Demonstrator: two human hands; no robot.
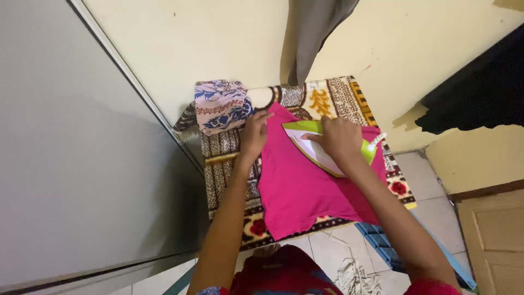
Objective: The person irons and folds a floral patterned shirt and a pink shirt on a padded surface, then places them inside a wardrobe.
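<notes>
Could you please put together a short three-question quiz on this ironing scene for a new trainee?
1. True or false: the right hand grips the green and white iron.
2. Where does the left hand rest? A) on the folded blue and pink cloth B) on the edge of the pink garment C) on the wall
3. What lies directly under the pink garment?

Key: 1 true. 2 B. 3 The patterned blanket.

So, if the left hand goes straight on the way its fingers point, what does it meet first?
Probably the folded blue-and-pink patterned cloth, which lies just beyond the left hand at the far end of the patterned mat. The fingertips rest on the pink garment; depth is hard to judge.
</notes>
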